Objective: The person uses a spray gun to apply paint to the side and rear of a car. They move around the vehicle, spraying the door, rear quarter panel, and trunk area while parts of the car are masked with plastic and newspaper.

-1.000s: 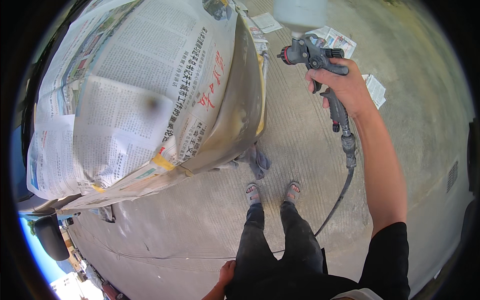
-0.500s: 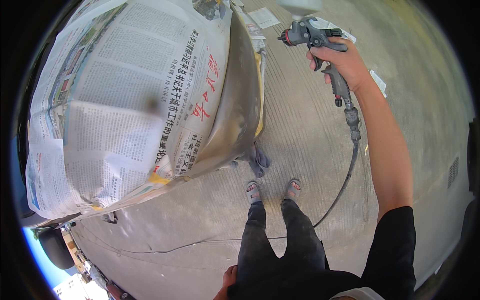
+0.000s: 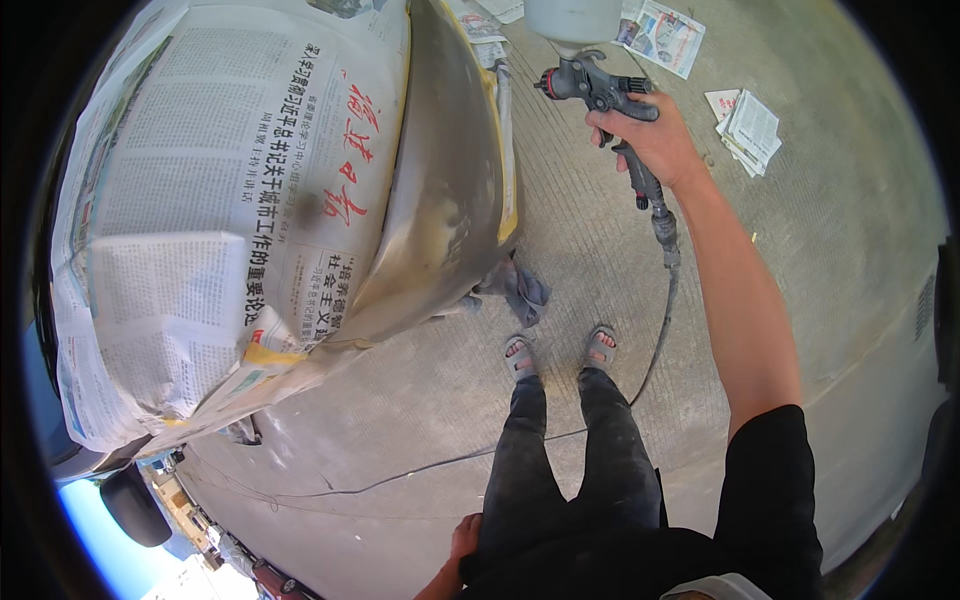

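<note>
My right hand (image 3: pixel 652 140) grips the handle of a dark spray gun (image 3: pixel 592 88) with a pale cup (image 3: pixel 570 18) on top, its nozzle pointing left toward a bare grey car panel (image 3: pixel 440 200). A hose (image 3: pixel 660 300) runs from the gun's base down to the floor. Newspaper sheets (image 3: pixel 210 210) taped with yellow tape mask the rest of the car on the left. My left hand (image 3: pixel 462 540) hangs low by my thigh, holding nothing that I can see; its fingers are partly hidden.
I stand in sandals (image 3: pixel 560 352) on a concrete floor. A grey rag (image 3: pixel 520 290) lies under the panel's edge. Loose newspapers (image 3: pixel 750 125) lie on the floor at the upper right. A car wheel (image 3: pixel 135 505) shows at the lower left.
My right hand has carried the spray gun upward and farther along the panel. The view has shifted so the car fills more of the left.
</note>
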The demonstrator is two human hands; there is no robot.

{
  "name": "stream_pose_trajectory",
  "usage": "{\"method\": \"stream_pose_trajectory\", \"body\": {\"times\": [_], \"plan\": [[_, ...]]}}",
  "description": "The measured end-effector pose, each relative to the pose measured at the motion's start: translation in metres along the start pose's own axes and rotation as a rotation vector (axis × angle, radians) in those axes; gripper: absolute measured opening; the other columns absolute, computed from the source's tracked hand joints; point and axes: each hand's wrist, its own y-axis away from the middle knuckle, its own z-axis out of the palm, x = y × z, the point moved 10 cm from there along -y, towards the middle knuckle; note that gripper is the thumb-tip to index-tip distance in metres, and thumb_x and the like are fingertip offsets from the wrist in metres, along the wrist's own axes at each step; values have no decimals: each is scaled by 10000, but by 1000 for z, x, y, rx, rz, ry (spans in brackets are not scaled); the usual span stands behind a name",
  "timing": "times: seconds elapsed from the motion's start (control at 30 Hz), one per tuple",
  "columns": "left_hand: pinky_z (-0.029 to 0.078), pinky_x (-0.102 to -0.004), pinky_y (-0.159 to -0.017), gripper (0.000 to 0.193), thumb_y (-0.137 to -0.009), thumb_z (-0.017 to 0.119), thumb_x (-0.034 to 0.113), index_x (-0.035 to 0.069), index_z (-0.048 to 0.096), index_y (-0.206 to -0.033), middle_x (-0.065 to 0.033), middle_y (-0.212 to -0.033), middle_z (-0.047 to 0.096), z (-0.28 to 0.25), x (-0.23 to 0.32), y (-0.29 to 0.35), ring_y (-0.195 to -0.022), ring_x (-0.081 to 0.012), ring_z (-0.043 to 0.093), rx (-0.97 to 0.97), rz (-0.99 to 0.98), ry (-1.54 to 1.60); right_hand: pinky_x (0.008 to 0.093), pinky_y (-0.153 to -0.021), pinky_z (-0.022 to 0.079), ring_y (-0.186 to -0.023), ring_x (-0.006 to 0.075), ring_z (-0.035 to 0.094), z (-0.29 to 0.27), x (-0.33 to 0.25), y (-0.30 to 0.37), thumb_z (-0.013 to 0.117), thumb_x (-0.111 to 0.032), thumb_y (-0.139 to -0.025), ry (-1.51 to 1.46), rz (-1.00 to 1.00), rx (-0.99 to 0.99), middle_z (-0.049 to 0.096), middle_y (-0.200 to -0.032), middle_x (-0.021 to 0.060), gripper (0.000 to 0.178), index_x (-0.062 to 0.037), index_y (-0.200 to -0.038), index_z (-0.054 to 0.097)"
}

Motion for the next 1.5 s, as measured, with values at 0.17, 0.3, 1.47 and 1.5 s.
{"method": "stream_pose_trajectory", "body": {"times": [0.17,0.3,1.47,1.5], "plan": [[483,-432,-967,423,-1005,475,358,49,674,-1213,-218,-1202,671,5,1,5,-1155,-383,619,20,14,-17,250,-455,467,-539,102,562,-3,16,-17,718,-222,-882,-68,-132,44,687,-770,50,233,-3,-961,704],[481,-432,-966,429,-1010,468,363,43,671,-1210,-216,-1201,671,8,0,0,-1154,-383,620,-4,-23,-12,255,-456,473,-569,102,579,-5,52,52,744,-170,-863,-14,155,-87,690,-769,53,291,9,-1086,691],[482,-387,-967,443,-1001,492,390,34,644,-1217,-207,-1166,681,-143,-80,-131,-1142,-350,637,-109,385,-147,288,-522,569,-860,229,684,209,-56,384,620,-14,-896,-449,-86,477,658,-1039,204,368,56,-1243,520],[478,-386,-974,444,-1000,493,391,35,645,-1217,-210,-1176,678,-143,-82,-128,-1150,-353,633,-91,396,-155,290,-527,573,-874,228,684,218,-58,386,624,-17,-900,-458,-105,457,655,-1052,203,367,52,-1246,522]]}}
